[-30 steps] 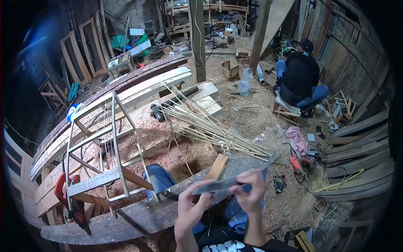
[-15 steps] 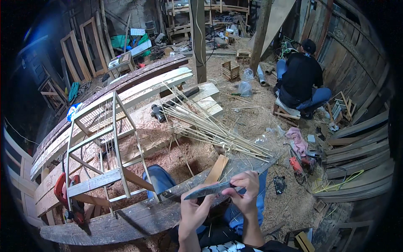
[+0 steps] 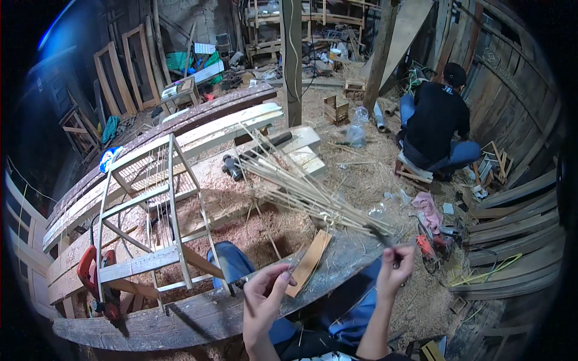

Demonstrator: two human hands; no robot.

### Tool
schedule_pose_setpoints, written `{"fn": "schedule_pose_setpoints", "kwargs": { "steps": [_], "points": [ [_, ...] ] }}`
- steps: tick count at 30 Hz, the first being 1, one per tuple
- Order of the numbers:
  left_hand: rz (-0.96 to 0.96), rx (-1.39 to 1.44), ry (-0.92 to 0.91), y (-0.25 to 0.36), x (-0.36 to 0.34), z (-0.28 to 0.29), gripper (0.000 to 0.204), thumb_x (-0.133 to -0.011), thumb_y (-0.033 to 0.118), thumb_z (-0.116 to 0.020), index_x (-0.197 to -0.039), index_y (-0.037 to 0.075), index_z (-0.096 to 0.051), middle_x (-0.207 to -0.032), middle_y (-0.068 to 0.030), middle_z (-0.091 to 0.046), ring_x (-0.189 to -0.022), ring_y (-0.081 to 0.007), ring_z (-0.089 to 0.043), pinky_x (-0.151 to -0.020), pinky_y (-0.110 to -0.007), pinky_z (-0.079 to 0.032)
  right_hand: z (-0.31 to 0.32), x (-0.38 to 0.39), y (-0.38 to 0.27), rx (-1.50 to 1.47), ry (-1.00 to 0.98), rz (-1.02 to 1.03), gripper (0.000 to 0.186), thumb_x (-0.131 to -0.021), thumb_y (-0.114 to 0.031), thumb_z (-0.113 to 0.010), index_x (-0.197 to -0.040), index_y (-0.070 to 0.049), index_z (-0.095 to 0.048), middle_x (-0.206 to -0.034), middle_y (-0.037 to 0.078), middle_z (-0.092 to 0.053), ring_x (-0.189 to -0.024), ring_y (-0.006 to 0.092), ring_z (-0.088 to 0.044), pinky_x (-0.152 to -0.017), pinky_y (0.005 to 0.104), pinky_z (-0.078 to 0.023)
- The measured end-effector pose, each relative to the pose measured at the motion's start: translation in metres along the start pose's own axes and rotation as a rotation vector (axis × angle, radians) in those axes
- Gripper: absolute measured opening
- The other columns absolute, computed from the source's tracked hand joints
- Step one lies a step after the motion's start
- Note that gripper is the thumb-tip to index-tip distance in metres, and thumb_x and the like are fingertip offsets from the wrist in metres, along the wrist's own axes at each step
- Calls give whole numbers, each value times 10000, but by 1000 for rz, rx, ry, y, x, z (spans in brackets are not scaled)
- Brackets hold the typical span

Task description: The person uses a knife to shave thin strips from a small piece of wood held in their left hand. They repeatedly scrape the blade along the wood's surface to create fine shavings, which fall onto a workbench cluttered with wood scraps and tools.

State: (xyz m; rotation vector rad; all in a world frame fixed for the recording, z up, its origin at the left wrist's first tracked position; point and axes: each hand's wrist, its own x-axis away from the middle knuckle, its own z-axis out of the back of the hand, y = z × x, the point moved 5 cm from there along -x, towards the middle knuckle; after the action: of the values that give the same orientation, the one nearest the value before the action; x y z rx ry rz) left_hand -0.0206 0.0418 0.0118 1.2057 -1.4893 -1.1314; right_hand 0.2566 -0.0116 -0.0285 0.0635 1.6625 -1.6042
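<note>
Hands have spread apart since the earlier frames, and the flat grey strip they held level between them is gone from view. Left hand (image 3: 263,295) is now loosely curled, thumb and forefinger pinched; whatever sits in the pinch is too thin to make out. Right hand (image 3: 394,268) is closed around one thin dark stick (image 3: 378,231), tilted up to the left, its tip reaching toward the cane bundle (image 3: 301,186).

Bundle: many pale thin splints, fanned out, lying on sawdust well beyond the worktop (image 3: 180,316). Worktop is one rough, weathered grey plank, curved by the lens. One flat tan wooden slat (image 3: 309,263) lies on it between the hands.

Left: one pale wooden frame (image 3: 162,198), open lattice of slats. One red power saw (image 3: 95,283) beside it. One person in black (image 3: 436,123) sits far right, back turned.
</note>
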Motion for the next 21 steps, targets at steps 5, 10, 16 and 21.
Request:
{"fn": "schedule_pose_setpoints", "kwargs": {
  "steps": [5, 10, 16, 21],
  "points": [
    [-5, 47, -85, -13, -3, -9, 261, -964, 33, -576, -1204, -48, -636, -943, -69, -695, -829, -87, -631, -716, -191, -475, -40, 18, -46, -179, -211, 77, 417, -785, -412, -803, -857, -67, -579, -825, 70, -634, -762, 225, -598, -727, 365, -447],
    [-78, 53, -87, -13, 1, -24, 252, -959, 7, -581, -1195, -51, -649, -1040, -85, -698, -922, -122, -640, -826, -240, -501, -66, 33, -84, -150, -445, 310, 369, -728, -376, -834, -850, -115, -603, -770, 21, -666, -688, 223, -615, -669, 348, -406],
    [-66, 29, -134, -8, 5, -24, 279, -912, -14, -595, -1179, -54, -664, -1127, -120, -702, -981, -115, -634, -893, -246, -482, -63, 33, -84, -167, -474, 369, 393, -699, -384, -841, -844, -131, -577, -795, 9, -673, -700, 212, -612, -693, 363, -399],
    [-70, 49, -148, -12, 3, -24, 256, -933, 24, -610, -1170, -53, -669, -1076, -92, -710, -925, -102, -631, -839, -230, -488, -57, 27, -77, -56, -404, 482, 422, -701, -392, -832, -857, -132, -538, -782, 10, -658, -696, 220, -592, -708, 367, -399]
  ]
}}
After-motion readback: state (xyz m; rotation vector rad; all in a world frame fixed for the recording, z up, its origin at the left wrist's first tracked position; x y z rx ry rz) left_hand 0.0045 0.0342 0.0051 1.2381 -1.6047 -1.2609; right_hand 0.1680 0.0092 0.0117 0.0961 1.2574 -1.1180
